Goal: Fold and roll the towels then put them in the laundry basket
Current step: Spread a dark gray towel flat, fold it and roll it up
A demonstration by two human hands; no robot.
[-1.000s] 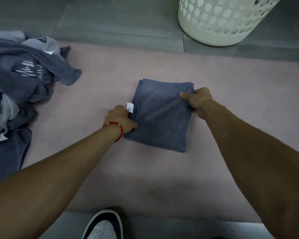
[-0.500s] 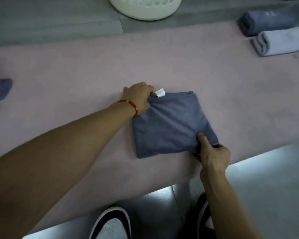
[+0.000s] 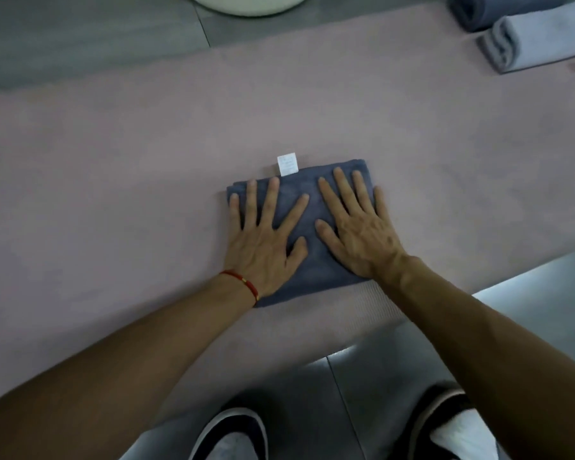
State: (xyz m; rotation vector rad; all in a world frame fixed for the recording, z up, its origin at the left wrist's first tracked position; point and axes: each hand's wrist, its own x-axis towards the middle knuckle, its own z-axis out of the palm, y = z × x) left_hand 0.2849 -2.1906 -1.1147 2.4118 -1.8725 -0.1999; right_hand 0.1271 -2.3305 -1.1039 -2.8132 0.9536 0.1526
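Head view: both hands' fingers (image 3: pixel 273 197) flat on towel (image 3: pixel 312 260)

A folded towel (image 3: pixel 307 227) lies flat near the middle of a long mat (image 3: pixel 146 144) on the floor. Both hands rest on top of it, side by side, the left hand (image 3: pixel 263 247) left of the right hand (image 3: pixel 356 234), fingers spread. A tag (image 3: pixel 287 165) sticks out from the towel's far edge. Two rolled towels (image 3: pixel 541 38) lie together at the mat's far right. A laundry basket (image 3: pixel 249 3) stands beyond the mat. Two shoes (image 3: pixel 233 436) sit on the floor at the near edge.
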